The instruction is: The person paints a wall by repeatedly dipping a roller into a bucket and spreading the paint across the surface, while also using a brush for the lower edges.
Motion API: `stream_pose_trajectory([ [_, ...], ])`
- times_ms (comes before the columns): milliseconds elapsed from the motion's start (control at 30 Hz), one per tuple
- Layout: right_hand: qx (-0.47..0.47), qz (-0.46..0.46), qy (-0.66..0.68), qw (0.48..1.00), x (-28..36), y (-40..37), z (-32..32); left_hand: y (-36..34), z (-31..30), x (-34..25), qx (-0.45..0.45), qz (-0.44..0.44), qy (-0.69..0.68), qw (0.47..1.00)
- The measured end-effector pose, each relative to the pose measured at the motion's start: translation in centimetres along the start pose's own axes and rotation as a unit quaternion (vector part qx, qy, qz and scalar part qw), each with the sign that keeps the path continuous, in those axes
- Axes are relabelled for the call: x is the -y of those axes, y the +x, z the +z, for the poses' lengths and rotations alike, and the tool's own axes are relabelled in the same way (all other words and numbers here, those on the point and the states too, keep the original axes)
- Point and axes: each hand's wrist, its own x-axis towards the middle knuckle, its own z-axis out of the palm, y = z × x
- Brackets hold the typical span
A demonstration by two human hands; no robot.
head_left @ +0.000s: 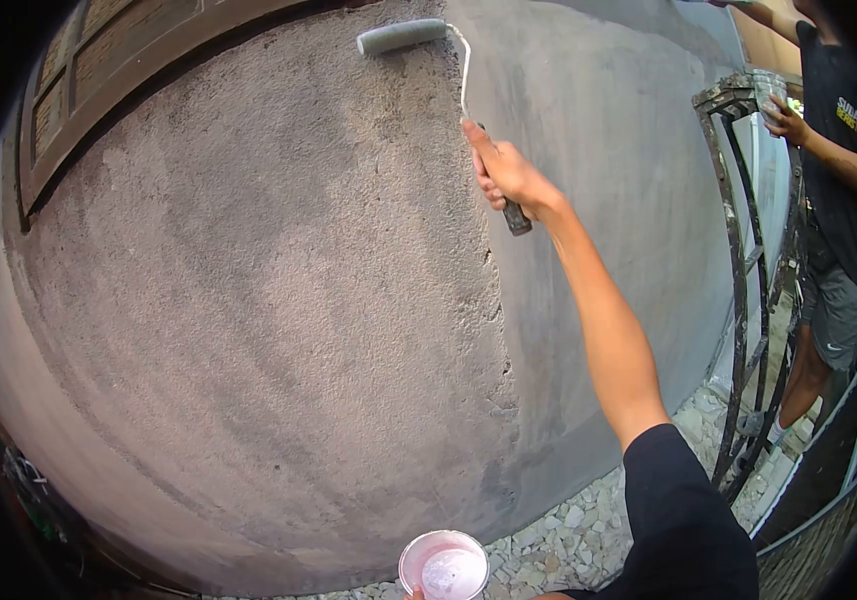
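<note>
My right hand (511,178) is closed around the dark handle of a paint roller, arm stretched up toward the wall. The roller's grey sleeve (401,37) lies against the top of the rough grey wall (278,280), near the border with a smoother grey section (598,200). At the bottom edge, my left hand (415,594) shows only as fingertips at the rim of a round white bucket (443,560) with pale pinkish liquid inside; the rest of that hand is out of frame.
A framed window (78,90) is at the upper left. To the right, a co-worker (843,150) holds a cup (769,92) beside a paint-spattered metal stand (733,220). Broken white stones (573,535) line the wall's base.
</note>
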Motion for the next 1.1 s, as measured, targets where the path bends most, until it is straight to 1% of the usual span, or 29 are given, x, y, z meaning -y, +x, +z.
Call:
stream_pose_trajectory([
  [33, -0.004, 0.000, -0.003, 1.000, 1.0, 0.8, 0.0, 0.4, -0.2, 0.0, 0.019, 0.016, 0.019, 1.000],
  [100, -0.012, -0.031, -0.012, 0.999, 2.2, 1.6, 0.4, 0.8, -0.2, -0.5, 0.021, 0.014, 0.034, 0.999],
  [167, -0.020, -0.016, -0.005, 1.000, 0.6, 0.2, 1.4, 0.8, -0.5, -0.8, 0.021, 0.009, 0.052, 0.998],
  [233, -0.038, 0.026, 0.006, 0.999, -2.4, -2.5, 2.7, 1.3, -0.9, -1.1, -0.001, -0.008, 0.181, 0.983],
  [267, -0.039, 0.042, 0.010, 0.998, -4.5, -4.4, 3.2, 0.9, -1.6, -2.3, 0.048, -0.009, 0.097, 0.994],
  [333, -0.044, 0.075, 0.012, 0.996, -8.5, -8.5, 4.2, 1.9, -2.6, -1.9, 0.062, -0.005, 0.073, 0.995],
  [400, -0.051, 0.095, 0.011, 0.994, -9.5, -10.3, 4.5, 3.0, -3.5, -0.6, 0.083, -0.003, 0.026, 0.996],
  [467, -0.056, 0.109, 0.011, 0.992, -9.2, -11.2, 4.5, 4.2, -4.8, 0.9, 0.103, -0.001, -0.015, 0.995],
  [500, -0.060, 0.111, 0.012, 0.992, -8.3, -11.0, 4.5, 5.3, -5.5, 2.3, 0.105, -0.002, -0.010, 0.994],
  [567, -0.021, 0.115, 0.102, 0.988, -4.7, -9.4, 3.9, 7.7, -6.7, 4.7, 0.072, 0.028, -0.007, 0.997],
  [600, -0.021, 0.095, 0.131, 0.987, -3.0, -8.5, 3.6, 7.7, -7.2, 3.9, 0.071, 0.028, -0.006, 0.997],
  [667, -0.008, 0.049, 0.192, 0.980, -0.4, -6.6, 3.0, 6.6, -8.6, 0.2, 0.074, 0.035, 0.054, 0.995],
  [700, 0.002, 0.021, 0.221, 0.975, 0.6, -5.5, 2.6, 6.9, -9.1, 0.2, 0.068, 0.035, 0.054, 0.996],
  [733, 0.007, 0.022, 0.224, 0.974, 1.5, -4.4, 2.3, 7.3, -9.4, 0.6, 0.044, 0.044, 0.040, 0.997],
  [800, -0.045, -0.060, 0.210, 0.975, 2.6, -2.2, 2.0, 7.9, -9.9, 1.8, -0.005, 0.061, 0.011, 0.998],
  [833, -0.039, -0.059, 0.214, 0.974, 2.7, -1.3, 1.8, 8.0, -10.1, 2.5, -0.030, 0.068, -0.004, 0.997],
  [900, 0.017, -0.063, 0.280, 0.958, 2.9, 0.2, 1.4, 8.3, -9.6, 3.4, -0.075, 0.084, -0.037, 0.993],
  [933, 0.025, -0.053, 0.292, 0.955, 2.7, 0.5, 2.0, 6.9, -9.2, 1.2, -0.070, 0.021, 0.026, 0.997],
  [967, 0.028, -0.056, 0.289, 0.955, 2.1, 0.6, 2.9, 7.0, -7.9, 1.8, -0.069, 0.021, 0.021, 0.997],
  [1033, -0.059, -0.039, 0.134, 0.988, 0.3, -1.0, 5.5, 7.0, -6.0, 4.2, -0.116, 0.060, -0.122, 0.984],
  [1067, -0.115, -0.066, -0.018, 0.991, -1.1, -2.0, 5.8, 7.2, -5.8, 5.1, -0.088, 0.056, -0.069, 0.992],
  [1100, -0.166, -0.095, -0.167, 0.967, -2.4, -3.3, 6.0, 7.0, -5.5, 6.1, -0.098, 0.054, -0.073, 0.991],
])
